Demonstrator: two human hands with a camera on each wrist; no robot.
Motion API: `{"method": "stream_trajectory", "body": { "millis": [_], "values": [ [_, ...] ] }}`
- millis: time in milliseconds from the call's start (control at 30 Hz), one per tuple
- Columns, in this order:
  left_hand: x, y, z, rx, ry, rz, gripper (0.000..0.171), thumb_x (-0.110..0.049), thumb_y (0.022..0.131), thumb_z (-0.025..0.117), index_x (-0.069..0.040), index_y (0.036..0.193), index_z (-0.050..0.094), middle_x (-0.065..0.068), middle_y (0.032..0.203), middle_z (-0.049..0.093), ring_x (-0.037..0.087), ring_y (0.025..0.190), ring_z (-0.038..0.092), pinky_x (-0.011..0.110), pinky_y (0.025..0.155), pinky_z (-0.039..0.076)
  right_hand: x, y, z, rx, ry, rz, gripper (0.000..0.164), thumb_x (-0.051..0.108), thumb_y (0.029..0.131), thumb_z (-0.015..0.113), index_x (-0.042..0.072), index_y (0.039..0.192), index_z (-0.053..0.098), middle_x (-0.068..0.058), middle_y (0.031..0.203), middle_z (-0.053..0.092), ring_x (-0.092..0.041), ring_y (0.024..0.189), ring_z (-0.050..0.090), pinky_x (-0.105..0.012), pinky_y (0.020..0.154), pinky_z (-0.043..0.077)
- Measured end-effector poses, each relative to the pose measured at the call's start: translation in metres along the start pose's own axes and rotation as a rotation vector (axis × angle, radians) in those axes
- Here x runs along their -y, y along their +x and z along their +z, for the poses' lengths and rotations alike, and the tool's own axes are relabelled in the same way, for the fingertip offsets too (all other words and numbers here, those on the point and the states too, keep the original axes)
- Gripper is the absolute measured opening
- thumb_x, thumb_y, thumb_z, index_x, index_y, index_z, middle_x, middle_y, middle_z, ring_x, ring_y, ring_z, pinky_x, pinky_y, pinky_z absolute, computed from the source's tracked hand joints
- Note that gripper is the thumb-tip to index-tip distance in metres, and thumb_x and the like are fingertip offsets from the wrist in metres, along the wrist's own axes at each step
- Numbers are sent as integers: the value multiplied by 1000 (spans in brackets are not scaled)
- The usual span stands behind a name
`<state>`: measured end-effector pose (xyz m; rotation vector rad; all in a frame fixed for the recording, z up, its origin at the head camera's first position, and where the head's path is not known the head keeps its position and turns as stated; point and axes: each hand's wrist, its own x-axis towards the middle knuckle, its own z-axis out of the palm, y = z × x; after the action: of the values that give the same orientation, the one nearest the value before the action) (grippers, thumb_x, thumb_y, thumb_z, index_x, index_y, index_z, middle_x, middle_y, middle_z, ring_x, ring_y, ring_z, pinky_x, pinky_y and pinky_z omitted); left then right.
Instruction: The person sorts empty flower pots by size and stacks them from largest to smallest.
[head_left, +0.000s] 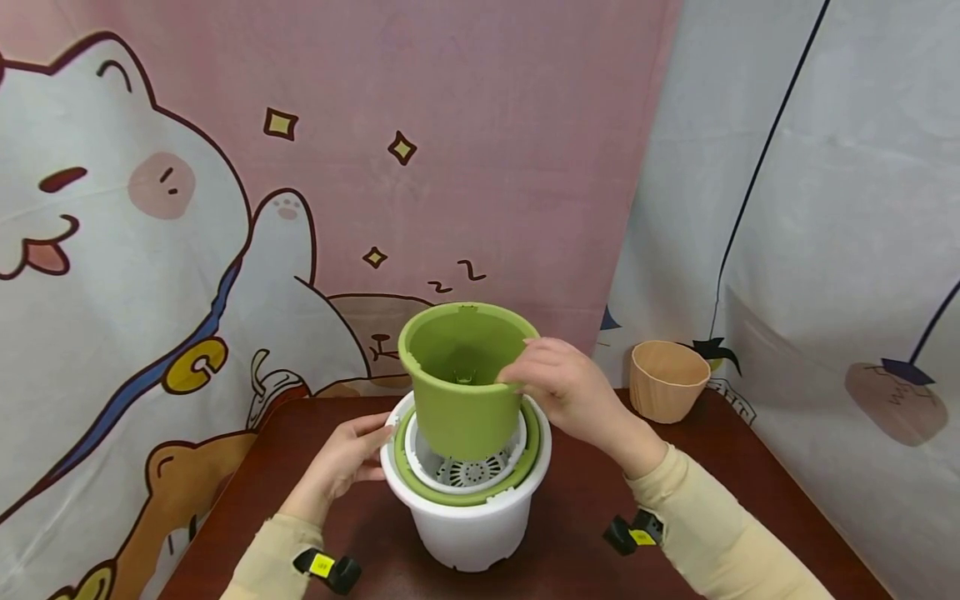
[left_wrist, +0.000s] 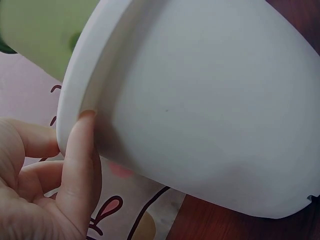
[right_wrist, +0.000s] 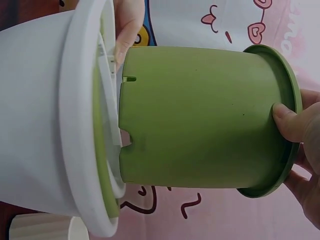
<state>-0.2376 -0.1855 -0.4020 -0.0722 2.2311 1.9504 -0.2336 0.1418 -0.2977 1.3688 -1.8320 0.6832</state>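
Note:
My right hand (head_left: pixel 570 387) grips the rim of a green flower pot (head_left: pixel 468 417), thumb outside and fingers over the edge. That pot stands upright over a nest of pots, its base at the mouth of the inner white pot (head_left: pixel 422 471), which has a slotted bottom. Around the inner one runs a green pot rim (head_left: pixel 531 454), set inside a large white pot (head_left: pixel 472 533) on the table. With thumb and fingers my left hand (head_left: pixel 348 454) pinches the large white pot's rim; the left wrist view shows this pinch on the white rim (left_wrist: pixel 75 85).
On the table's (head_left: pixel 592 500) back right corner stands a peach-coloured ribbed pot (head_left: pixel 663 387). A pink and white cartoon cloth (head_left: pixel 480 167) hangs behind the table, and a pale cloth (head_left: pixel 810 250) hangs along the right side.

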Motion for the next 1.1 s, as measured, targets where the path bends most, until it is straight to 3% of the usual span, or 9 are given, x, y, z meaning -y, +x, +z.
{"method": "stream_trajectory", "body": {
  "millis": [467,767,1100],
  "values": [
    [2,1,-2,14,5,13,45,-16,100,59,2,141,51,11,93,66,19,70,65,34,57,60,1,-8,14,39,-23,-50,28,-8,76,74,10,97,73,2,91,68,-16,88,63,-49,95,51],
    [2,0,-2,30,5,21,46,-16,101,58,3,141,50,11,91,66,18,70,65,32,56,60,3,-15,22,61,-40,-45,31,-11,75,75,10,97,74,3,89,68,-15,85,61,-40,92,53],
    [1,1,-3,56,-20,25,46,-15,101,57,4,142,49,10,89,68,17,70,65,28,55,59,4,-26,32,81,-72,-76,29,-12,79,71,12,96,73,4,88,67,-14,85,61,-43,96,51]
  ]
}}
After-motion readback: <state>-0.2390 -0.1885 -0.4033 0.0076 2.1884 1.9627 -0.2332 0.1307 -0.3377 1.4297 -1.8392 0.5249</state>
